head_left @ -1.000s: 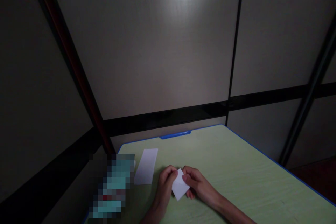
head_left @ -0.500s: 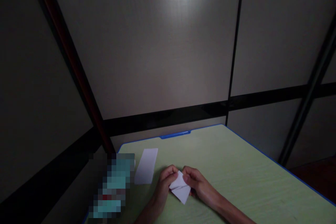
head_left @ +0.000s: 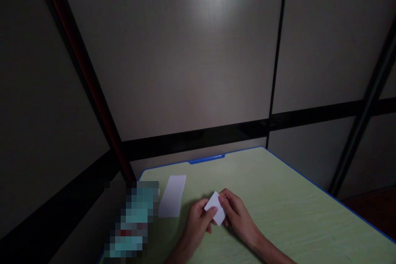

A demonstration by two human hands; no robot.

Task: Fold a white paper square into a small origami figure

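A small folded white paper (head_left: 216,207) is held just above the green table (head_left: 278,206) between both my hands. My left hand (head_left: 199,220) pinches its lower left edge with thumb and fingers. My right hand (head_left: 236,212) grips its right side, fingertips curled over the top. The paper stands tilted, one corner pointing up. A second white paper strip (head_left: 172,196) lies flat on the table to the left of my hands.
The table has a blue rim (head_left: 206,158) and stands against dim grey wall panels. A blurred-out teal patch (head_left: 134,218) covers the table's left edge. The table's right edge drops off to a dark floor (head_left: 371,206).
The paper was partly unfolded half a second ago and is now pressed into a smaller shape. Both hands shifted slightly up and away on the table.
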